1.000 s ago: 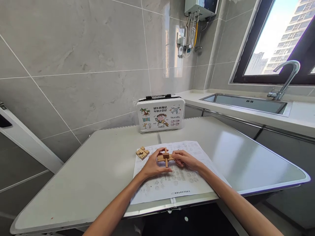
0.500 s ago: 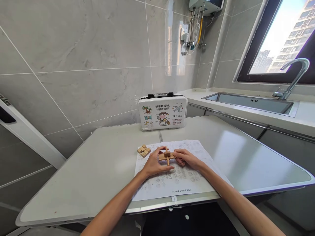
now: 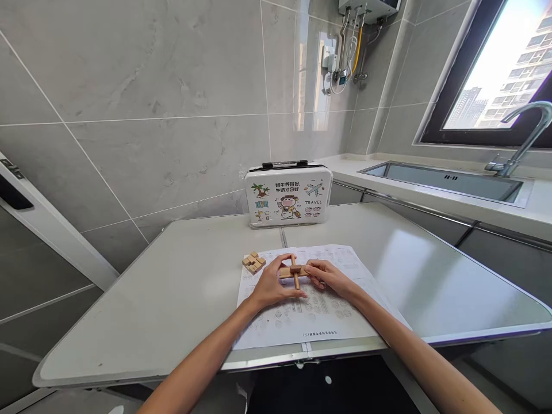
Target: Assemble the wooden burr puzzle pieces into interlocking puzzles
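Observation:
A light-brown wooden interlocking puzzle (image 3: 295,269), cross-shaped, is held low over the printed sheet. My left hand (image 3: 272,283) curves around its left side, forefinger near the top end of the upright stick and thumb by the bottom end. Closed on the right end of the crossing bar is my right hand (image 3: 326,272), with thumb and forefinger pinching it. The bar's left end is partly hidden behind my left fingers. Beyond my left hand, a small flat cluster of wooden blocks (image 3: 253,263) rests at the sheet's upper left corner.
The paper sheet (image 3: 319,336), printed with small diagrams, lies on a white folding table (image 3: 172,299). A white cartoon-printed case (image 3: 288,198) stands at the back against the wall. To the right are a counter with a sink (image 3: 448,178) and a faucet (image 3: 528,135).
The view has shifted slightly. The puzzle's crosspiece appears a little tilted compared with before, while both hands keep nearly the same grip. The block cluster rests as before.

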A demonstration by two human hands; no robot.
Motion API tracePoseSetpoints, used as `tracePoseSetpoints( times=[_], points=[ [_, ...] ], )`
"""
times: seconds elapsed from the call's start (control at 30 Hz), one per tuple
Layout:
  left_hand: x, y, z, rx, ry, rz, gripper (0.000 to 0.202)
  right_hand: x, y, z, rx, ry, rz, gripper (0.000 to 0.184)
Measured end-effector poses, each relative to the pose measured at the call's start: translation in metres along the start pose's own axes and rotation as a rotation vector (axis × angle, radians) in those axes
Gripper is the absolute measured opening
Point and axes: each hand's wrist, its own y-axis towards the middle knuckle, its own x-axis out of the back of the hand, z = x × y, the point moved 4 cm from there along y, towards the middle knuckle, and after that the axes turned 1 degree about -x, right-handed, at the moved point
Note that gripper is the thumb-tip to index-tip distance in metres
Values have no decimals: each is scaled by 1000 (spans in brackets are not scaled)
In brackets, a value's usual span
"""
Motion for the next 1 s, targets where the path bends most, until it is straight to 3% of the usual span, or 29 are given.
tracePoseSetpoints(
  times=[0.3,0.63,0.83,1.0],
  points=[
    [-4,0,-4,-28,65,-78,93,-2,2,1,55,-35,-108,49],
    [-5,-2,1,-9,-10,-79,91,-8,-2,5,2,-65,-12,51],
    [-4,0,-1,25,6,-110,89,1,-2,17,126,-143,-183,40],
    [-6,-1,5,64,71,-81,84,0,-5,19,162,-216,-160,35]
  ],
)
